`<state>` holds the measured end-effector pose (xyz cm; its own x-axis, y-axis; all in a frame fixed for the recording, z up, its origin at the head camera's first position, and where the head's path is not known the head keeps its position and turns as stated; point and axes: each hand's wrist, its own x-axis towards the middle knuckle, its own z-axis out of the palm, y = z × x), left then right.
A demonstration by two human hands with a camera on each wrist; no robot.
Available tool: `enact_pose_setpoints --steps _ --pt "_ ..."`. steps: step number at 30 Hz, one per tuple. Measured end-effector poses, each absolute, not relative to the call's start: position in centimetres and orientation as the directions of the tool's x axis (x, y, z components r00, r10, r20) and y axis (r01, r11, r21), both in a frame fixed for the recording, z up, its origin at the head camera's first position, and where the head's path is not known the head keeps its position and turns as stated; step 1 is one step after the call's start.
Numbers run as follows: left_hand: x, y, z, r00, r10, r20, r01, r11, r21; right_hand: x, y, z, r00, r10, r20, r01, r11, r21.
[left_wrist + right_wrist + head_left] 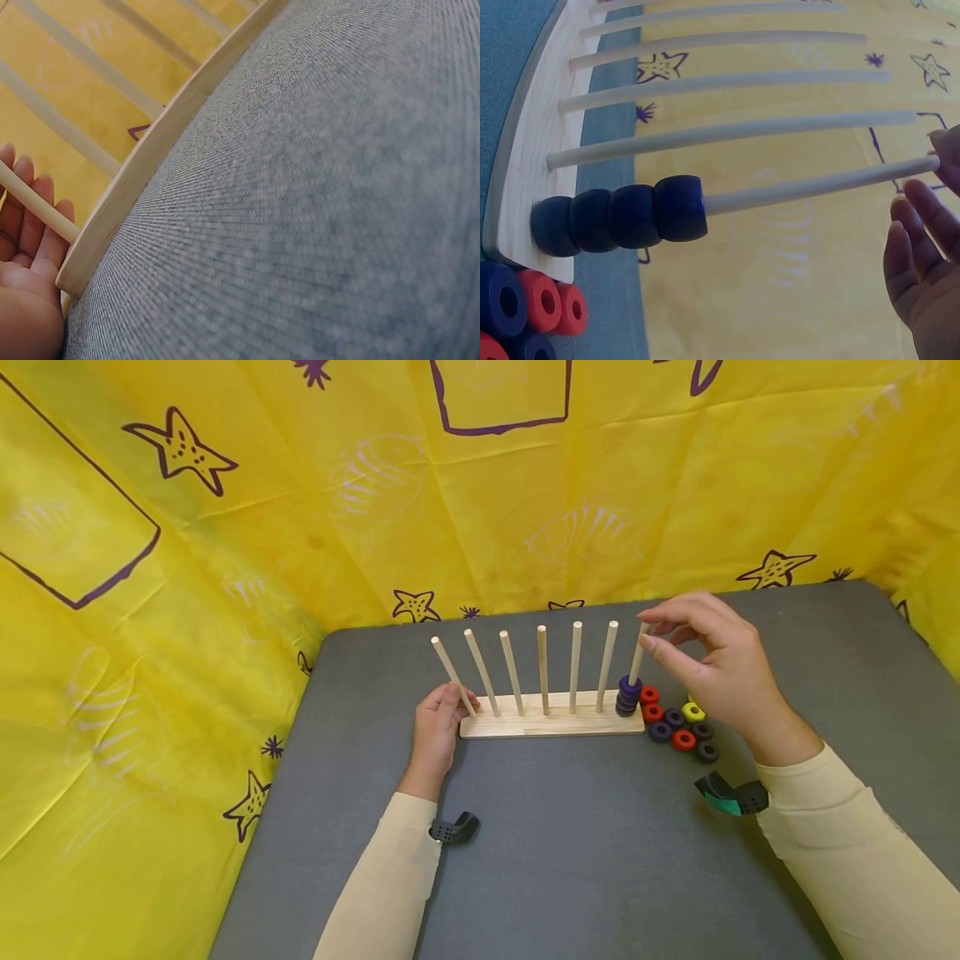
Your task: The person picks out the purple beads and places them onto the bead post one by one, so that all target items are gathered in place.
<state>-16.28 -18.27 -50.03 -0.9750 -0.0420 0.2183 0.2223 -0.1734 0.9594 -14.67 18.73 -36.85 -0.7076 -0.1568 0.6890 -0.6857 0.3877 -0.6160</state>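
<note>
A wooden peg rack [551, 724] with a row of upright pegs lies across the table. My left hand [437, 718] holds its left end, fingers behind the leftmost peg [37, 202]. Several dark blue rings [622, 217] are stacked at the bottom of the rightmost peg [817, 184]. At that peg's top is my right hand [716, 660], thumb and index finger spread on either side of the tip. No ring shows between those fingers. The other pegs carry no rings.
Loose rings lie right of the rack: red rings [683, 741], a yellow ring [693, 712], and dark rings [707, 752]. The grey table [540, 843] extends in front. A yellow patterned cloth [487, 518] hangs behind the table and at its sides.
</note>
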Motion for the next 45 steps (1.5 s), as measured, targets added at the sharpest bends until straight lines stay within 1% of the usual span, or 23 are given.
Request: enact_pose_setpoints --steps 9,15,18,20,23,28,32,35,41,45 --pt "-16.3 -18.3 -50.0 -0.976 -0.044 0.215 0.22 -0.169 0.961 -14.5 19.0 -37.1 -0.72 -0.148 0.678 -0.674 0.383 -0.632" --pt "-16.2 -18.4 -50.1 -0.973 -0.051 0.223 0.229 -0.192 0.954 -14.2 19.2 -37.3 -0.742 -0.151 0.653 -0.652 0.387 -0.651" --pt "-16.2 -18.4 -50.2 -0.971 -0.051 0.233 0.238 -0.203 0.95 -14.0 19.5 -37.4 -0.761 -0.157 0.63 -0.638 0.362 -0.68" --pt "-16.3 -18.4 -50.2 -0.971 -0.049 0.235 0.24 -0.204 0.949 -13.8 19.6 -37.6 -0.777 -0.161 0.608 -0.624 0.327 -0.71" --pt "-16.3 -18.5 -50.2 -0.971 -0.048 0.234 0.239 -0.206 0.949 -13.6 19.9 -38.0 -0.801 -0.17 0.574 -0.599 0.235 -0.765" --pt "-16.3 -18.4 -50.0 -0.972 -0.05 0.228 0.233 -0.203 0.951 -13.5 20.6 -38.8 -0.812 -0.19 0.552 -0.574 0.094 -0.813" --pt "-16.3 -18.3 -49.9 -0.976 -0.054 0.212 0.218 -0.185 0.958 -13.5 21.2 -39.5 -0.795 -0.23 0.562 -0.568 -0.044 -0.822" --pt "-16.3 -18.2 -49.9 -0.977 -0.053 0.205 0.212 -0.182 0.96 -13.4 21.6 -40.2 -0.765 -0.27 0.585 -0.565 -0.156 -0.81" --pt "-16.3 -18.2 -50.0 -0.976 -0.051 0.213 0.219 -0.188 0.957 -13.3 22.3 -41.5 -0.738 -0.305 0.602 -0.55 -0.245 -0.798" --pt "-16.3 -18.2 -50.0 -0.976 -0.051 0.211 0.217 -0.189 0.958 -13.1 23.0 -42.3 -0.745 -0.322 0.584 -0.522 -0.264 -0.811"
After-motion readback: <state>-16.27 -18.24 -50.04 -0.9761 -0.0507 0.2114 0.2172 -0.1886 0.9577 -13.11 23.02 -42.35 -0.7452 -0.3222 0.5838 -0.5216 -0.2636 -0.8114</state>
